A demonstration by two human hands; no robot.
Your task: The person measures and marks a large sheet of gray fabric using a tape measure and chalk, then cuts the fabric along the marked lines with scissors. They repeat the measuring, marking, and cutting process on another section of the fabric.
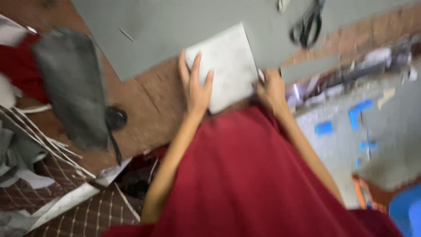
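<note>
the left hand [196, 85] lay flat and open on a pale square sheet [226, 66], pinning it to the grey mat [175, 26] on the table [151, 105]. the right hand [271, 90] curled at the sheet's edge, seemingly steadying it; its grip was blurred. scissors [308, 24] lay well apart.
</note>
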